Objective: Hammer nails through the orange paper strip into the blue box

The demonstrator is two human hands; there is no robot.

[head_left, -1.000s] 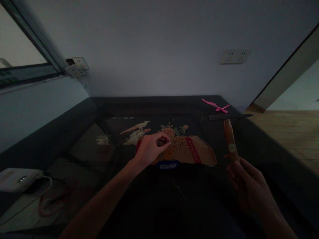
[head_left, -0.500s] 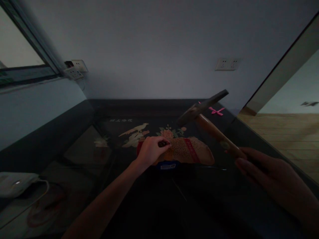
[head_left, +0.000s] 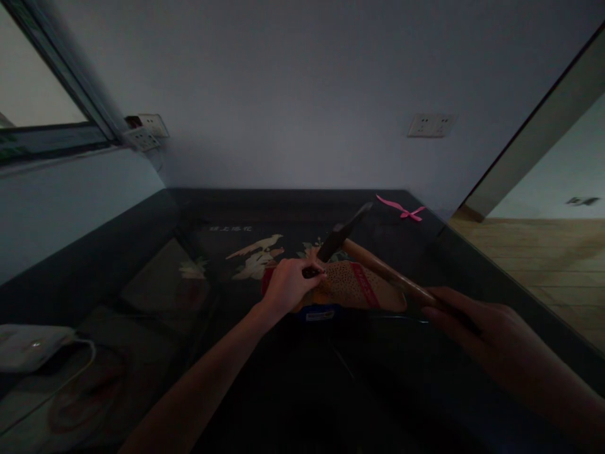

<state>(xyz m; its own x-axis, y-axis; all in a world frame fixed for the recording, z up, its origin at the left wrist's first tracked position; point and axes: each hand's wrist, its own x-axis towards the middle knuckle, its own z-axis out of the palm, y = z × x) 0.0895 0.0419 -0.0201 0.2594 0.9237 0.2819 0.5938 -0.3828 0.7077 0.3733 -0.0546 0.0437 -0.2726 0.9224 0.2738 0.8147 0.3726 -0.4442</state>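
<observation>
My right hand (head_left: 472, 318) is closed around the wooden handle of a hammer (head_left: 385, 270). The dark hammer head is just above the fingertips of my left hand (head_left: 292, 282); whether it touches anything I cannot tell. Thumb and forefinger of my left hand are pinched together, with something small and dark between them that I cannot make out. That hand rests on a tan, dark-speckled flat piece (head_left: 341, 282) with red bands. In front of my left hand lies a blue item with a pale label (head_left: 320, 314).
The dark glossy table (head_left: 265, 208) bears a printed bird and flowers. A pink ribbon (head_left: 410, 213) lies at its far right corner. On the left is a white device (head_left: 35, 348) with a cable. Wall sockets (head_left: 430, 125) are behind the table. The room is dim.
The hammer has swung down and to the left, its head now close to my left fingertips. My right hand has moved slightly left; my left hand has stayed in place.
</observation>
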